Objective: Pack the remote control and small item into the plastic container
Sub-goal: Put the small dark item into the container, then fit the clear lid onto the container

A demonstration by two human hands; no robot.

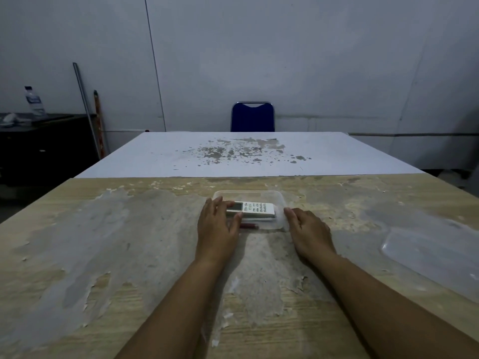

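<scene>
A clear plastic container [269, 194] sits on the worn wooden table in front of me. A white remote control [255, 209] lies crosswise inside it, screen end to the left. My left hand [216, 229] grips the remote's left end between thumb and fingers. A small dark red item [250, 225] lies in the container's near part, just right of my left thumb. My right hand [308, 233] rests against the container's right near corner, fingers together and flat, holding nothing that I can see.
A clear plastic lid [430, 257] lies on the table at the right. Beyond the wooden table [103, 255] is a white table [233, 154] with a blue chair [252, 116] behind it. A dark cabinet with a water bottle [33, 101] stands at the far left.
</scene>
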